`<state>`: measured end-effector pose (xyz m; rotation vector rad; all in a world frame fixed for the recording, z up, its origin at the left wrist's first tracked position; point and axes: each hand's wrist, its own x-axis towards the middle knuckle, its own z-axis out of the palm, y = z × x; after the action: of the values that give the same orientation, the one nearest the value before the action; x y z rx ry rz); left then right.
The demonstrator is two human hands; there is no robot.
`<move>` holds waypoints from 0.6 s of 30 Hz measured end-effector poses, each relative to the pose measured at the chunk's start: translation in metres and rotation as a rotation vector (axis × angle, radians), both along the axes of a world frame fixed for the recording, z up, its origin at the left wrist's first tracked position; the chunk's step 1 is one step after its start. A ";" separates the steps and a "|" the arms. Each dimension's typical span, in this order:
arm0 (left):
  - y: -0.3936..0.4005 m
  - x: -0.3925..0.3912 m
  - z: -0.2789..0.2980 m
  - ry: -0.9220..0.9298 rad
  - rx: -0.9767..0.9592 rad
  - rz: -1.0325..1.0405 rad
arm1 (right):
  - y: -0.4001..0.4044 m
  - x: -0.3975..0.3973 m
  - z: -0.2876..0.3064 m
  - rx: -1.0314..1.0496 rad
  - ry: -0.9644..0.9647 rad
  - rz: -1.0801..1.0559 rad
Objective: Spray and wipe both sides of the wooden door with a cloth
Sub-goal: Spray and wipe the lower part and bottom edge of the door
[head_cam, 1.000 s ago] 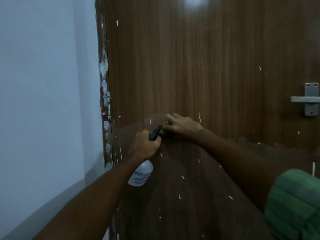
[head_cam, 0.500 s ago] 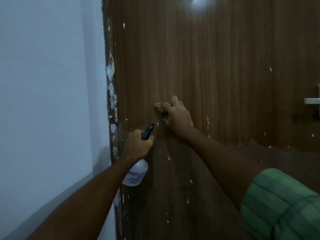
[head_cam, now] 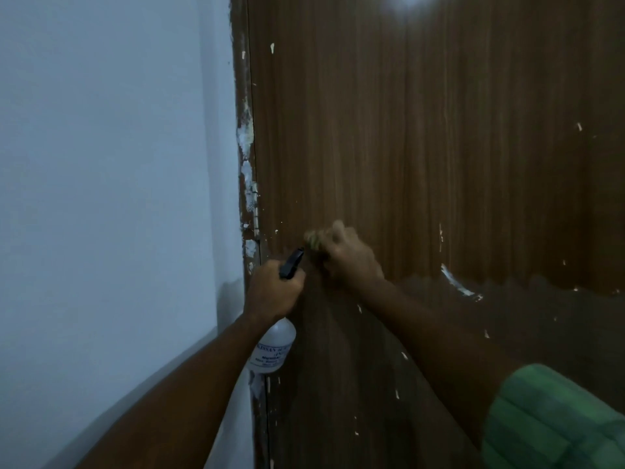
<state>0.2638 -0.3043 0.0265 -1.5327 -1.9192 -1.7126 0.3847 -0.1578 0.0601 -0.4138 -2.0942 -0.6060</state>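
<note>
Gripping the cloth (head_cam: 313, 239) (blurred), the right hand (head_cam: 351, 257) presses near the door (head_cam: 439, 147) hinge edge; left hand (head_cam: 274, 291) grips bottle (head_cam: 272, 350).

Right hand (head_cam: 351, 255) & cloth (head_cam: 313, 239) blurred; bottle (head_cam: 272, 346) label unreadable.

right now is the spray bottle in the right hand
No, the left hand grips the spray bottle, while the right hand presses a cloth against the door.

The single head-worn camera looks forward and slightly down, close to the wooden door (head_cam: 422, 164), facing its hinge-side left edge.
</note>
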 end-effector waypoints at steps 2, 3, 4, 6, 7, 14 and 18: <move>-0.003 -0.003 -0.002 -0.011 -0.004 0.010 | -0.003 0.000 -0.026 0.095 -0.423 0.061; -0.005 -0.003 -0.005 -0.018 -0.001 0.006 | -0.003 0.002 -0.023 0.123 -0.539 0.069; -0.006 -0.002 -0.007 -0.028 0.005 0.005 | -0.002 0.003 -0.011 0.131 -0.527 0.068; -0.007 0.000 -0.012 -0.043 0.010 0.006 | -0.006 -0.002 0.017 0.074 -0.237 0.038; -0.007 -0.001 -0.015 -0.057 0.012 0.018 | -0.010 -0.006 0.028 0.000 -0.027 0.012; -0.006 0.004 -0.012 -0.110 0.086 0.134 | -0.026 -0.040 -0.016 0.014 -0.450 0.080; -0.006 0.001 -0.010 -0.164 0.161 0.253 | -0.028 -0.047 0.029 -0.021 -0.182 0.079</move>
<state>0.2652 -0.3108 0.0162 -1.0728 -1.8989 -1.8729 0.3374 -0.1857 0.0890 -0.2949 -2.2809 -0.5942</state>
